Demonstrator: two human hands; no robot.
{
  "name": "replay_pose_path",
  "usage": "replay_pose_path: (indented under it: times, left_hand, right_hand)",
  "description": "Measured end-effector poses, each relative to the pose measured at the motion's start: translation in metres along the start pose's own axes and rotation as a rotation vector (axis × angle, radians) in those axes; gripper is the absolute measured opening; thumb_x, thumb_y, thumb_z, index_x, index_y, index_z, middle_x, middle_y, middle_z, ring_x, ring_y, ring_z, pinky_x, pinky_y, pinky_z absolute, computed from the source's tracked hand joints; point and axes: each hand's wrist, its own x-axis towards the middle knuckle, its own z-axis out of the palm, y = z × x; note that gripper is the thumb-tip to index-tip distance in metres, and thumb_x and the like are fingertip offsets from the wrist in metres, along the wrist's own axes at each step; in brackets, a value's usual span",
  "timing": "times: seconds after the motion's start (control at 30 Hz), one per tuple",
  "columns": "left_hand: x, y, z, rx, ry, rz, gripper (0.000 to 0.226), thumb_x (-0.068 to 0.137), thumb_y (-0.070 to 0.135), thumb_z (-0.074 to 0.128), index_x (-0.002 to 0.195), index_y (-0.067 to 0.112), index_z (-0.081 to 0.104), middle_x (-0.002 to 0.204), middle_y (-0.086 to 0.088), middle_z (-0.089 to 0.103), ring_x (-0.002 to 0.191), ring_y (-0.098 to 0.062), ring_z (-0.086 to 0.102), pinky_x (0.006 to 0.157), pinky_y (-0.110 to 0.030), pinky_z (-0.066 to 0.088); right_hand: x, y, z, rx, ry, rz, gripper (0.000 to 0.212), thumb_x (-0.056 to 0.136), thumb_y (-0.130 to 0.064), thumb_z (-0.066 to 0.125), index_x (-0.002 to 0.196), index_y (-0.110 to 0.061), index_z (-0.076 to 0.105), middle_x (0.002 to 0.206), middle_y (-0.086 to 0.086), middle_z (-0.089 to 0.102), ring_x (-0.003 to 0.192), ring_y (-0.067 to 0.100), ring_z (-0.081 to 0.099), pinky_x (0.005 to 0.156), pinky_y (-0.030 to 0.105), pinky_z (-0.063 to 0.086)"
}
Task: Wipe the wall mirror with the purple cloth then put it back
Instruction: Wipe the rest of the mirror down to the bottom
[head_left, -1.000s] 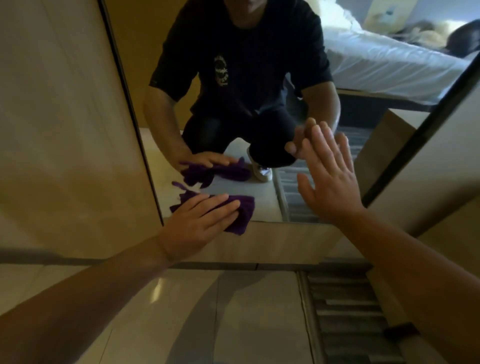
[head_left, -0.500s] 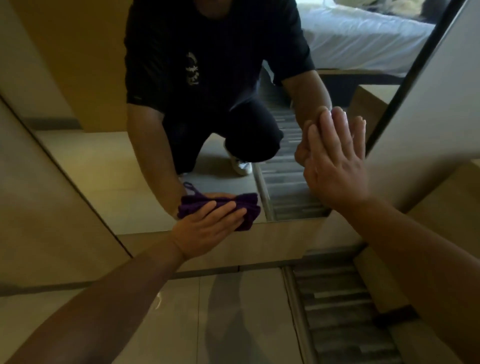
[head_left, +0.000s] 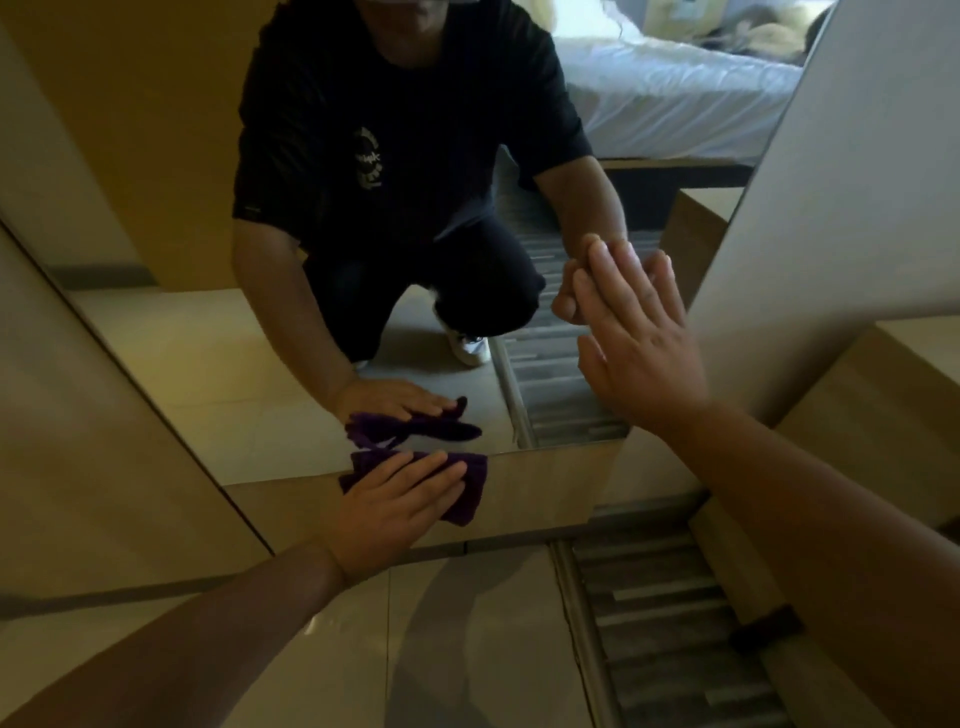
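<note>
The wall mirror (head_left: 218, 374) fills the middle of the head view, its lower edge just above a wooden base. My left hand (head_left: 395, 499) lies flat on the purple cloth (head_left: 467, 493), pressing it against the mirror's bottom edge and the wood below it. My right hand (head_left: 634, 353) is flat and open against the glass near the mirror's right edge, fingers together and pointing up. The mirror reflects a crouching person in a black T-shirt, both hands and the cloth.
A wooden panel (head_left: 78, 441) flanks the mirror on the left and a pale wall (head_left: 857, 182) on the right. Below lie glossy floor tiles (head_left: 467, 649) and a strip of grey wood-look flooring (head_left: 665, 623). A white bed shows in the reflection (head_left: 675, 93).
My left hand and the cloth slid down to the mirror's bottom edge, then shifted slightly right. The right hand stayed pressed on the glass. The camera view shifted.
</note>
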Motion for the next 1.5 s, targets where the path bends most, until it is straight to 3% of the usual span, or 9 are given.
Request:
replay_pose_path:
  times: [0.2,0.3,0.47,0.7,0.83,1.0,1.2,1.33,1.5]
  left_hand:
    - [0.102,-0.019,-0.043,0.01,0.374,-0.093,0.039,0.104,0.006,0.044,0.141,0.011,0.051,0.149,-0.007,0.047,0.137,-0.029,0.046,0.111,-0.048,0.039]
    - [0.133,-0.023,-0.026,0.089,0.4,-0.083,0.04,0.102,0.01,0.049,0.141,0.013,0.053,0.151,-0.008,0.045,0.14,-0.029,0.043,0.114,-0.048,0.034]
    - [0.118,0.003,0.025,0.198,0.322,0.038,0.042,0.102,0.014,0.045,0.143,0.011,0.049,0.154,-0.008,0.037,0.141,-0.027,0.038,0.119,-0.046,0.02]
    - [0.084,0.036,0.078,0.22,0.166,0.127,0.044,0.102,0.009,0.035,0.145,0.008,0.045,0.155,-0.007,0.037,0.143,-0.025,0.034,0.121,-0.047,0.013]
    - [0.081,0.037,0.069,0.136,0.052,0.167,0.048,0.096,0.014,0.039,0.142,0.007,0.048,0.151,-0.008,0.046,0.141,-0.026,0.038,0.119,-0.046,0.018]
    - [0.072,0.046,0.035,-0.018,-0.178,0.046,0.069,0.062,0.024,0.087,0.127,0.015,0.067,0.136,-0.005,0.061,0.122,-0.024,0.059,0.102,-0.043,0.039]
    - [0.133,0.029,-0.041,-0.099,0.215,-0.111,0.046,0.098,-0.002,0.03,0.135,0.008,0.055,0.143,-0.01,0.055,0.13,-0.029,0.051,0.099,-0.043,0.039]
    - [0.21,0.014,-0.06,-0.06,0.43,-0.172,0.035,0.105,0.007,0.042,0.134,0.009,0.06,0.144,-0.009,0.054,0.132,-0.028,0.052,0.109,-0.044,0.039]
    - [0.233,0.024,-0.019,0.097,0.4,-0.057,0.035,0.104,0.014,0.047,0.138,0.013,0.056,0.147,-0.007,0.051,0.136,-0.026,0.048,0.111,-0.044,0.036]
  right_hand:
    - [-0.011,0.028,-0.001,-0.045,0.068,0.086,0.05,0.104,-0.017,0.04,0.152,-0.005,0.03,0.162,0.016,0.011,0.151,0.036,0.003,0.121,0.056,0.0]
    - [-0.011,0.04,0.015,-0.082,0.084,0.059,0.046,0.108,-0.019,0.032,0.151,-0.003,0.031,0.16,0.021,0.019,0.149,0.042,0.007,0.122,0.051,-0.008]
    - [-0.003,0.044,0.033,-0.055,0.269,0.012,0.046,0.107,-0.02,0.031,0.15,-0.004,0.028,0.156,0.018,0.022,0.153,0.028,-0.003,0.122,0.05,-0.003]
    - [-0.002,0.05,0.045,-0.086,0.359,-0.035,0.065,0.104,-0.025,0.04,0.158,-0.017,0.004,0.165,-0.002,-0.008,0.152,0.024,-0.004,0.12,0.052,0.003]
    - [-0.005,0.049,0.039,-0.089,0.3,0.021,0.06,0.103,-0.025,0.041,0.155,-0.013,0.013,0.162,0.012,0.015,0.151,0.025,-0.002,0.118,0.056,0.008]
    - [-0.008,0.041,0.009,0.052,0.192,0.04,0.048,0.105,-0.02,0.036,0.15,-0.004,0.034,0.158,0.02,0.025,0.149,0.029,0.012,0.121,0.056,0.01]
    - [-0.036,0.093,-0.003,0.096,0.081,0.467,0.055,0.107,-0.027,0.025,0.157,-0.006,0.013,0.164,0.019,0.007,0.153,0.029,-0.001,0.124,0.051,0.002]
    - [-0.038,0.108,0.025,0.005,-0.051,0.505,0.062,0.108,-0.035,0.026,0.157,-0.007,0.002,0.165,0.018,-0.001,0.153,0.032,-0.005,0.124,0.047,-0.002]
    - [-0.045,0.117,0.039,-0.047,0.025,0.433,0.063,0.108,-0.035,0.031,0.156,-0.005,0.005,0.163,0.023,0.008,0.151,0.038,0.004,0.124,0.046,0.0]
